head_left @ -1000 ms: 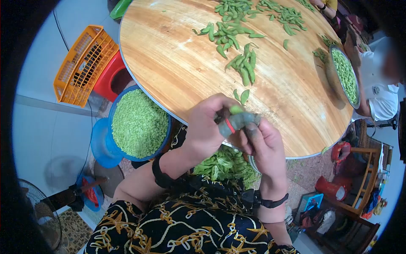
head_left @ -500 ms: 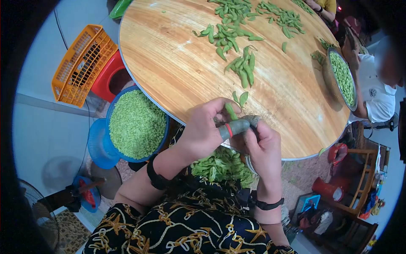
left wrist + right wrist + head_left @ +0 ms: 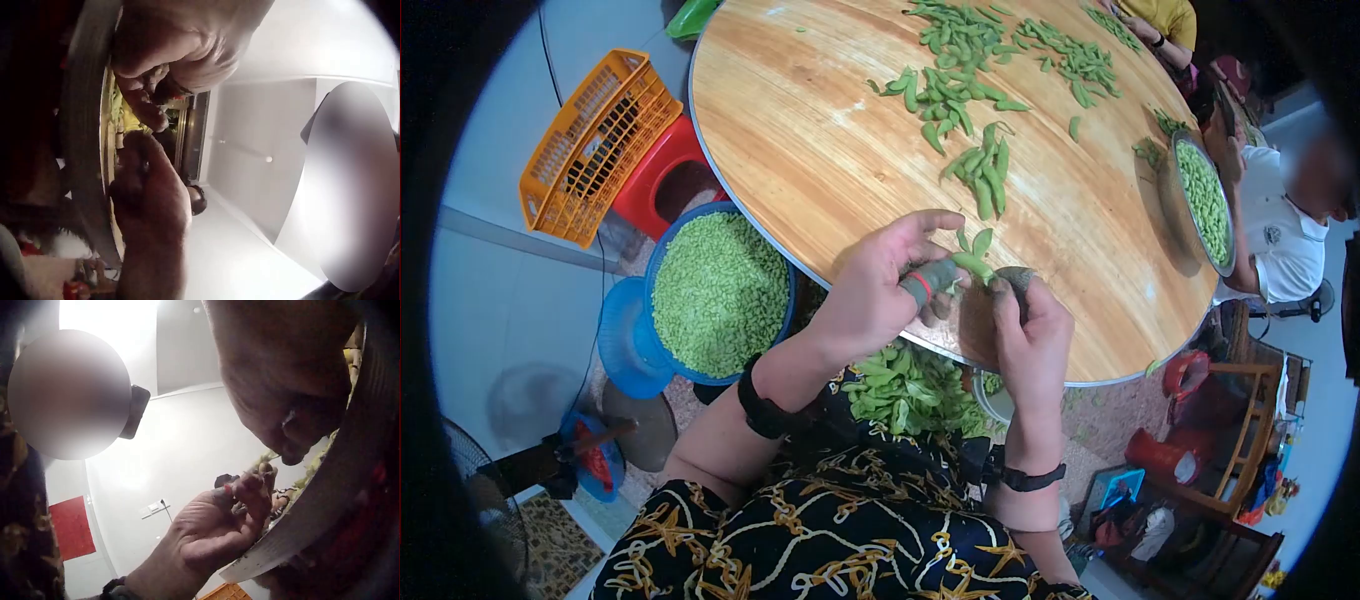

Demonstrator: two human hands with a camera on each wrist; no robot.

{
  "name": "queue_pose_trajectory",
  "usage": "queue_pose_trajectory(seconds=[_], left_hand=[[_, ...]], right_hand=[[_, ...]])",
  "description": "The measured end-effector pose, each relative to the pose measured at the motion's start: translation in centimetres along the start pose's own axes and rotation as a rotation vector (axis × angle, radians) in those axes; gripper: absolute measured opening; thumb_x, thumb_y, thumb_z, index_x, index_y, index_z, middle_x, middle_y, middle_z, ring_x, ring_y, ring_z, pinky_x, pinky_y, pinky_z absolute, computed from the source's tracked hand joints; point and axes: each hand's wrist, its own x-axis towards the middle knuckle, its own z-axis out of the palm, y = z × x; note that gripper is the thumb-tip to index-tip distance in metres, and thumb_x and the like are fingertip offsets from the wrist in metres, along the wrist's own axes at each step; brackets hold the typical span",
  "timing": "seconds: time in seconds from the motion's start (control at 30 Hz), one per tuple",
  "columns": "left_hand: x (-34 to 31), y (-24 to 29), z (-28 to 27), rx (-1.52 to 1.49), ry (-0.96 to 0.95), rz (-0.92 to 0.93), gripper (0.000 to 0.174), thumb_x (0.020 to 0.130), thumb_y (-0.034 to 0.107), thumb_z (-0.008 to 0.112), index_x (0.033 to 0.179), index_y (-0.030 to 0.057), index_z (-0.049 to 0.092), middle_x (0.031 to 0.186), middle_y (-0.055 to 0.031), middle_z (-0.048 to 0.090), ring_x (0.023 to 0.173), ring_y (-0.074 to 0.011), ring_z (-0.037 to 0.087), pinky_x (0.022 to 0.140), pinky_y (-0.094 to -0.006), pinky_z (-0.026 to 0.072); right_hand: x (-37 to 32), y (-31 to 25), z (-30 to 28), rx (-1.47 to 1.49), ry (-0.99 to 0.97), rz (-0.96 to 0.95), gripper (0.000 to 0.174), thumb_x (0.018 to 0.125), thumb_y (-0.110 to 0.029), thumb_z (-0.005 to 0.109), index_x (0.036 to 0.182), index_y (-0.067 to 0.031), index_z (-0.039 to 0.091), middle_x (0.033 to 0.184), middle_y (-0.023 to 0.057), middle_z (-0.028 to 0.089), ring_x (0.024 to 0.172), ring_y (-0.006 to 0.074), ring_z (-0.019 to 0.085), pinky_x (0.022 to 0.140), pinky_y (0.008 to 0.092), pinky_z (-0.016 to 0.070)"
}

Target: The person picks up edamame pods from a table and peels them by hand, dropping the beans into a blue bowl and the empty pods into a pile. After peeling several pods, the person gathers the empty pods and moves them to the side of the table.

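Over the table's near edge, my left hand (image 3: pixel 870 295) wears a dark green thumb cover with a red band. Its fingers curl by one end of a green soybean pod (image 3: pixel 973 265), the thumb tip against it. My right hand (image 3: pixel 1037 332), with a dark covering on a fingertip, pinches the pod's other end between thumb and forefinger. In the right wrist view the pod (image 3: pixel 264 459) spans the gap from the left hand (image 3: pixel 219 522) to the right fingertips. The left wrist view shows both hands dark, the left (image 3: pixel 181 50) above the right (image 3: pixel 153 212).
Loose pods (image 3: pixel 982 175) trail across the round wooden table (image 3: pixel 800 150). A blue basin (image 3: pixel 662 345) of shelled beans stands left, near an orange crate (image 3: pixel 590 160). Empty husks (image 3: pixel 905 390) lie below the table edge, beside a bowl (image 3: pixel 997 400). Another bean bowl (image 3: pixel 1203 205) stands by a seated person.
The pod, upright in the left hand half a second ago, now slants between both hands. The left thumb has drawn back from the right fingers, and the left forefinger has straightened.
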Motion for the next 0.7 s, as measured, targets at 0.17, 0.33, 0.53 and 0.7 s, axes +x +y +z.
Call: queue_pose_trajectory(seconds=[0.17, 0.33, 0.53, 0.7], left_hand=[[0.2, 0.0, -0.1, 0.429, 0.164, 0.171, 0.037, 0.084, -0.002, 0.050, 0.121, 0.0019, 0.045, 0.096, -0.0048, 0.059, 0.065, -0.0049, 0.050, 0.058, -0.0181, 0.0426], [0.2, -0.7, 0.6, 0.257, 0.104, 0.170, 0.026, 0.084, 0.005, 0.057, 0.110, 0.0015, 0.054, 0.091, -0.0015, 0.060, 0.067, -0.0030, 0.050, 0.058, -0.0179, 0.0413], [0.3, -0.8, 0.6, 0.211, 0.096, 0.183, 0.017, 0.083, 0.011, 0.061, 0.097, 0.0009, 0.060, 0.088, -0.0011, 0.061, 0.075, -0.0059, 0.055, 0.064, -0.0193, 0.0443], [0.0, -0.5, 1.1, -0.007, -0.080, 0.064, 0.017, 0.084, 0.014, 0.061, 0.091, -0.0010, 0.059, 0.087, -0.0054, 0.060, 0.081, -0.0090, 0.056, 0.068, -0.0224, 0.0463]], right_hand=[[0.4, -0.3, -0.5, -0.067, 0.075, 0.031, 0.008, 0.081, -0.005, 0.055, 0.083, 0.0022, 0.059, 0.060, 0.0138, 0.054, 0.052, 0.0125, 0.049, 0.052, 0.0261, 0.0415], [0.3, -1.1, -0.4, -0.088, 0.091, -0.046, 0.008, 0.082, -0.004, 0.054, 0.082, 0.0025, 0.059, 0.060, 0.0109, 0.055, 0.053, 0.0104, 0.048, 0.053, 0.0251, 0.0411], [-0.4, -1.9, -1.9, 0.421, -0.443, 0.279, 0.014, 0.090, -0.013, 0.050, 0.087, 0.0005, 0.053, 0.064, -0.0007, 0.052, 0.059, 0.0067, 0.046, 0.053, 0.0219, 0.0390], [0.0, -0.7, -2.4, 0.517, -0.573, 0.270, 0.018, 0.092, -0.017, 0.047, 0.085, -0.0015, 0.053, 0.062, -0.0018, 0.050, 0.052, 0.0041, 0.040, 0.047, 0.0194, 0.0329]])
